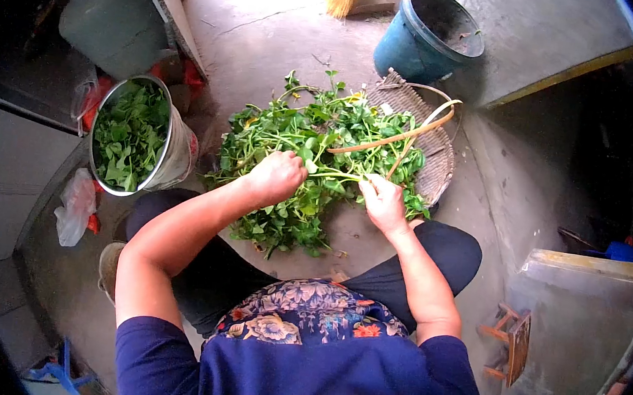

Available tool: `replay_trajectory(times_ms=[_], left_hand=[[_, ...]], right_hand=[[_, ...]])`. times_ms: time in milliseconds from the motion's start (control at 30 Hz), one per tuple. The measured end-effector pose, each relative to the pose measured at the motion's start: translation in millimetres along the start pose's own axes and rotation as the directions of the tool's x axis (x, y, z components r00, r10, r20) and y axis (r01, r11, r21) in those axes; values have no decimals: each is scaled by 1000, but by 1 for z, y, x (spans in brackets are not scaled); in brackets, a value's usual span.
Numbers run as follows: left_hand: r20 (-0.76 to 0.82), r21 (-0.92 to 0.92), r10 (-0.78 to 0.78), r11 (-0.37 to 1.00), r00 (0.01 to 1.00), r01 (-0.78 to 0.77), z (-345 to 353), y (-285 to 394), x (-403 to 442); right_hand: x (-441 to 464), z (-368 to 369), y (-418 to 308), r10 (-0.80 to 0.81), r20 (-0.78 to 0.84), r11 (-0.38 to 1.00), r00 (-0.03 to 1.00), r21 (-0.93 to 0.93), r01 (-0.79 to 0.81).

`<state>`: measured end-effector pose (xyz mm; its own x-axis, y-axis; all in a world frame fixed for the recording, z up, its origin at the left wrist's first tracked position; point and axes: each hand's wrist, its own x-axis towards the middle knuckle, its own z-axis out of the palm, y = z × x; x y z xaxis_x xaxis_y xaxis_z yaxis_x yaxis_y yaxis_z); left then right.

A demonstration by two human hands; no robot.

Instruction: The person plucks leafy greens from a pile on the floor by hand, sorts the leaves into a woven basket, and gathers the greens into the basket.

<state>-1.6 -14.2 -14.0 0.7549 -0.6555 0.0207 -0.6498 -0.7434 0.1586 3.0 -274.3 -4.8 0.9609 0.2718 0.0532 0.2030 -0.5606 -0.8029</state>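
Green stems [338, 175] stretch mid-frame, one end clenched in our left hand [279, 175], the other pinched in our right hand [383, 202]. Beneath them we see the leafy pile [278, 220]; a pail [182, 148] of leaves [132, 134] stands at frame left, a bucket [405, 48] at upper right.
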Motion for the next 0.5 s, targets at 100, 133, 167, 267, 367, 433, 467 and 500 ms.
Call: replay_trajectory(times_ms=[100, 133, 167, 267, 367, 433, 467, 500], left_hand=[[-19, -10, -22, 1000, 1000, 21, -20, 10, 4], [-32, -34, -44, 998, 999, 43, -24, 9, 5], [-114, -166, -89, 984, 989, 69, -21, 3, 7], [-173, -655, -441, 720, 881, 232, -31, 0, 16], [79, -892, -646, 295, 759, 344, -37, -5, 20], [123, -933, -809, 103, 575, 345, -60, -9, 22], [-23, -960, -826, 175, 563, 218, -39, -35, 17], [113, -987, -880, -45, 462, 157, -46, -51, 15]], right_hand=[[1, -4, 7, 63, 19, 994, 998, 91, -65], [1, -5, 5, 70, 45, 985, 997, 152, -76], [0, -8, 2, 72, 72, 974, 995, 211, -86], [-5, -7, -6, 160, 193, 894, 968, 388, -225], [-10, 3, -14, 182, 270, 795, 946, 526, -303], [-11, 7, -24, 232, 247, 649, 941, 681, -339], [-12, 8, -26, 261, 239, 563, 935, 749, -349], [-10, 9, -13, 235, 248, 591, 940, 731, -341]])
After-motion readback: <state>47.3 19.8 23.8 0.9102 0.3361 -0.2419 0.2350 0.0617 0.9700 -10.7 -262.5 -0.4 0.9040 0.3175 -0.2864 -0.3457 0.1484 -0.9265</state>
